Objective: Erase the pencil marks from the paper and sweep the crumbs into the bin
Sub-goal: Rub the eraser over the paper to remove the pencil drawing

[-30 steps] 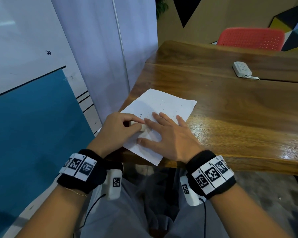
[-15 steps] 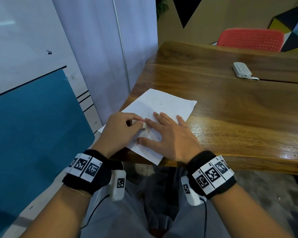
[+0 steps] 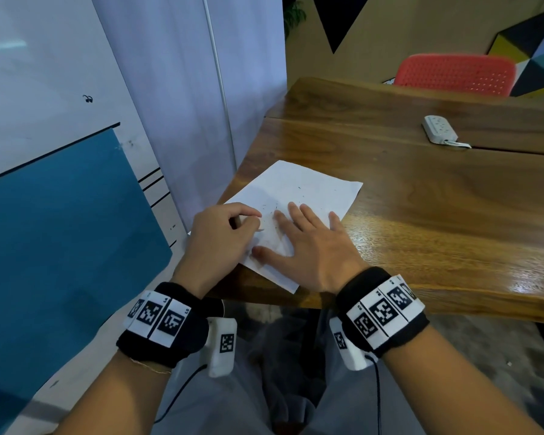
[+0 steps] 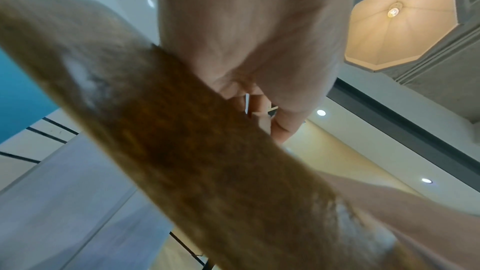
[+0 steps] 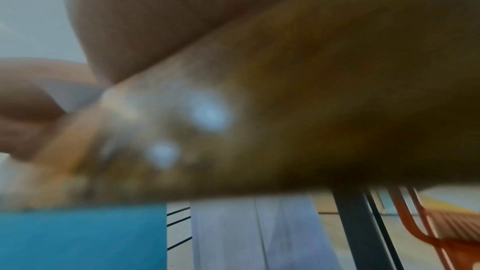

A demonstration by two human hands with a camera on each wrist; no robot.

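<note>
The sheet of paper is laid at the near left corner of the wooden table, its near corner overhanging the edge, and is pinned flat by the right hand with fingers spread straight. A small pale eraser, mostly hidden, is pinched in the curled fingers of the left hand and pressed to the paper just beside the right forefinger. Dark crumbs are scattered ahead of both hands.
</note>
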